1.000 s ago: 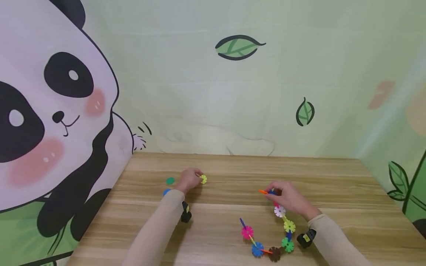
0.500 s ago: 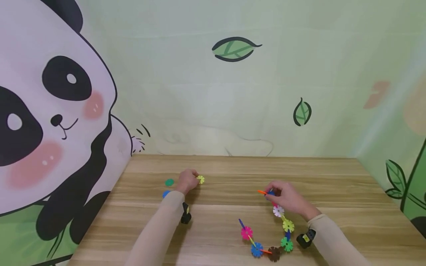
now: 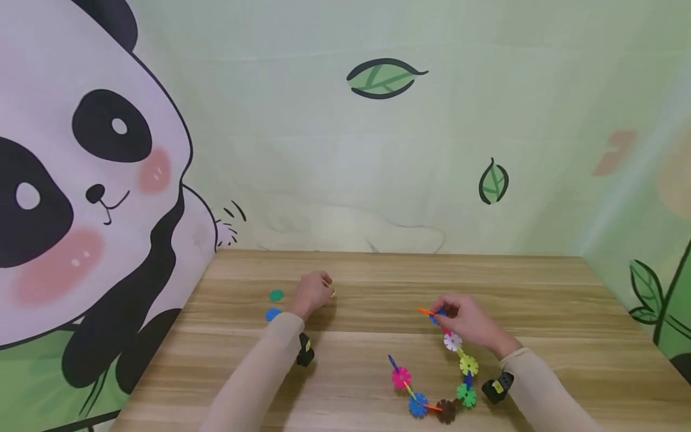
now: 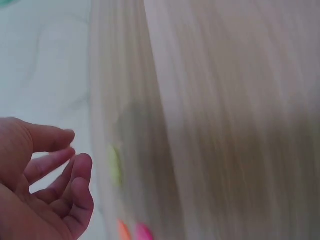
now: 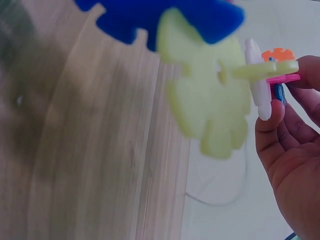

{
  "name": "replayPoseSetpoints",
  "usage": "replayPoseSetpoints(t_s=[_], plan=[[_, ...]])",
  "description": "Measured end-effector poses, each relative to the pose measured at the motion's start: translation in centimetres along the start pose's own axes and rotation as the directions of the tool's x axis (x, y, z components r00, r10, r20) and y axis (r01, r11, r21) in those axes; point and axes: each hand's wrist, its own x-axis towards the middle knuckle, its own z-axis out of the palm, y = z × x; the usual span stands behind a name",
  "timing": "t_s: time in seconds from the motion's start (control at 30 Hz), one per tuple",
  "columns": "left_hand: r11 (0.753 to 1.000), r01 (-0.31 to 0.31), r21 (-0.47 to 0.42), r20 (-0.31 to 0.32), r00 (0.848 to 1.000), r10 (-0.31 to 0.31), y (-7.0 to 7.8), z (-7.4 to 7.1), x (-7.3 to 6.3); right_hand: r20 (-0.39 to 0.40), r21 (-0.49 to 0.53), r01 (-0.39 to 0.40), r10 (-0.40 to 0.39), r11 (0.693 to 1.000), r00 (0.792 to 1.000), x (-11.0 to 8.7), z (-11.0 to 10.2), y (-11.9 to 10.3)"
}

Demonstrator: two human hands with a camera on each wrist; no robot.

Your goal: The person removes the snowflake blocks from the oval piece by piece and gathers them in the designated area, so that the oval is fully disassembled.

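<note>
My left hand [image 3: 312, 294] hovers over the far left part of the table, fingers loosely curled and nothing visible between them in its wrist view. Just below its fingertips lies a yellow notched disc [image 4: 115, 165], mostly hidden by the hand in the head view. My right hand [image 3: 466, 318] pinches the upper end of a chain of interlocking discs. At that end are a blue disc [image 3: 436, 318], an orange disc [image 5: 278, 54] and a pink disc [image 5: 284, 78]. From there, a white disc [image 3: 453, 341], yellow disc [image 3: 468, 365], green disc [image 3: 466, 395] and others curve down and around to the left.
Left of the left hand lie a green disc [image 3: 276, 294] and a blue disc [image 3: 273, 314]. Orange disc [image 4: 124, 230] and pink disc [image 4: 145, 232] edges show in the left wrist view. A panda-printed backdrop [image 3: 302, 150] stands behind the wooden table [image 3: 378, 276].
The left hand shifts slightly right and now covers most of the yellow disc, whose face showed at its fingertips before. The right hand and chain stay nearly still.
</note>
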Motion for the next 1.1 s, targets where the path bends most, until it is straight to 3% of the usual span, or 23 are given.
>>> replayPoseSetpoints(t_s=[0.1, 0.23, 0.3, 0.47, 0.6, 0.77, 0.93, 1.1], plan=[[0.993, -0.105, -0.046, 0.08, 0.991, 0.108, 2.2, 0.6, -0.9, 0.0, 0.014, -0.013, 0.013, 1.0, 1.0, 0.0, 0.1, 0.0], [0.958, -0.255, -0.128, 0.168, 0.947, 0.275, 4.9, 2.1, -2.3, 0.005, 0.037, -0.043, 0.043, 0.998, 0.999, 0.1, 0.2, -0.2], [0.938, -0.291, -0.187, 0.213, 0.92, 0.328, 5.9, 3.1, -2.9, 0.007, 0.043, -0.052, 0.052, 0.998, 0.999, 0.1, 0.3, -0.4], [0.891, -0.31, -0.33, 0.275, 0.872, 0.405, 7.9, 5.2, -4.1, 0.007, 0.048, -0.046, 0.046, 0.998, 0.999, 0.4, 0.4, -0.8], [0.861, -0.378, -0.341, 0.249, 0.846, 0.471, 9.0, 6.3, -4.6, 0.005, 0.031, -0.03, 0.03, 0.999, 1.0, 0.6, 0.6, -1.0], [0.84, -0.457, -0.292, 0.179, 0.837, 0.517, 9.5, 6.9, -4.9, 0.009, 0.017, -0.013, 0.013, 1.0, 1.0, 0.7, 0.8, -1.2], [0.805, -0.544, -0.236, 0.087, 0.813, 0.575, 9.5, 7.3, -4.9, 0.008, 0.026, -0.007, 0.007, 1.0, 1.0, 0.6, 0.9, -1.3], [0.788, -0.574, -0.222, 0.034, 0.803, 0.595, 9.3, 7.6, -4.9, 0.022, 0.022, -0.004, 0.003, 1.0, 1.0, 0.6, 0.9, -1.4]])
